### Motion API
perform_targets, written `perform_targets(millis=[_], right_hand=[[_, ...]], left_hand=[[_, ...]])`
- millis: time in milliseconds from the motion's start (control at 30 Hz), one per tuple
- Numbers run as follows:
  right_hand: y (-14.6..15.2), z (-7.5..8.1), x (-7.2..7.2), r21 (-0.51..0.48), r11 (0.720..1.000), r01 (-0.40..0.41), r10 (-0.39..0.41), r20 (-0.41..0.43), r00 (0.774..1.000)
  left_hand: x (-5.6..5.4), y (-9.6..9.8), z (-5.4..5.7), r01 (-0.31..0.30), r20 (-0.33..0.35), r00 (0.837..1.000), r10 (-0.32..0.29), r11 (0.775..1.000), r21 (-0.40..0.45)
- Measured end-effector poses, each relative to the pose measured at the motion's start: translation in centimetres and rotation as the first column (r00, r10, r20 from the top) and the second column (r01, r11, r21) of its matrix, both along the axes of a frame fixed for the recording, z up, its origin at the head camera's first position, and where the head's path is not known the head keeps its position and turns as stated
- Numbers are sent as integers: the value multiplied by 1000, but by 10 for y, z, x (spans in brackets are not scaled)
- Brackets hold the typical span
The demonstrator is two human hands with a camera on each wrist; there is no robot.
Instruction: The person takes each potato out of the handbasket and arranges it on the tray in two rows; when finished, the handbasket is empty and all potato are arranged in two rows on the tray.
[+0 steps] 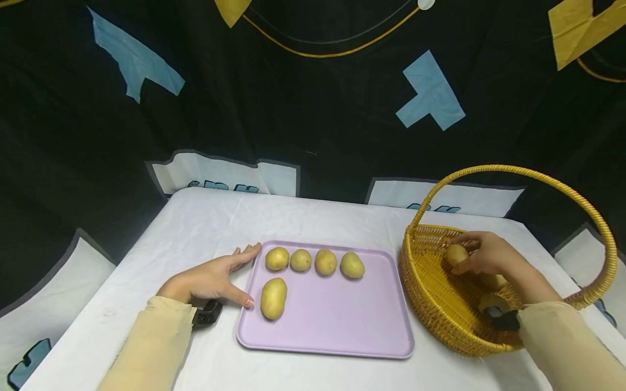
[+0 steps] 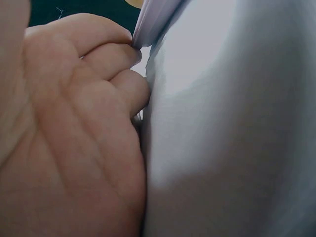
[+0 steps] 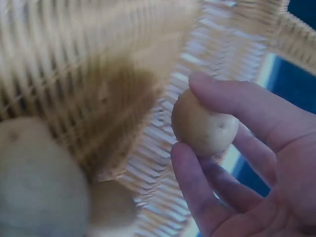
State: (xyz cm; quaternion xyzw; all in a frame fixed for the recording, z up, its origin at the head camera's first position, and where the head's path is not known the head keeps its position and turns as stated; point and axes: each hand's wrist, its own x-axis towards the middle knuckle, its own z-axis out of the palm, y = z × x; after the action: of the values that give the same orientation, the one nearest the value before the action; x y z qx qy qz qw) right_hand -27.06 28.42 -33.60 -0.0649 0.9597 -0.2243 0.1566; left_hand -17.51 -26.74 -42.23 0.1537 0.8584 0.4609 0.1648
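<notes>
In the head view my right hand (image 1: 491, 253) is inside the wicker basket (image 1: 430, 304), its fingers and thumb pinching a small potato (image 1: 456, 254). The right wrist view shows that potato (image 3: 205, 123) between thumb and fingertips, with more potatoes (image 3: 39, 182) lower in the basket. My left hand (image 1: 210, 279) lies at the left edge of the lilac tray (image 1: 342, 320), fingers spread, thumb and fingertips at its rim. On the tray, several potatoes (image 1: 300, 260) form a row along the far side. A larger oblong potato (image 1: 274, 298) lies below the row's left end.
The basket's tall arched handle (image 1: 508, 169) rises over my right forearm. A white cloth (image 1: 205, 228) covers the table. Behind it hangs a black backdrop (image 1: 274, 119) with blue and yellow shapes.
</notes>
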Motion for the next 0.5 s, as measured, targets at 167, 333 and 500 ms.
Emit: perform_targets(millis=[167,333,500], right_hand=[[-7,17,11,-44,999,11,-12,-33,999],[-20,32,29,-122,992,13,-30,-142,989],[-40,35,49,-223,975,1,-55,-236,970]], left_hand=[[-1,1,-1,4,-6,1000,-4,1000,-4],[-2,1,-1,6,-8,1000,-6,1000,-4],[-1,1,-2,2,7,1000,-2,1000,1]])
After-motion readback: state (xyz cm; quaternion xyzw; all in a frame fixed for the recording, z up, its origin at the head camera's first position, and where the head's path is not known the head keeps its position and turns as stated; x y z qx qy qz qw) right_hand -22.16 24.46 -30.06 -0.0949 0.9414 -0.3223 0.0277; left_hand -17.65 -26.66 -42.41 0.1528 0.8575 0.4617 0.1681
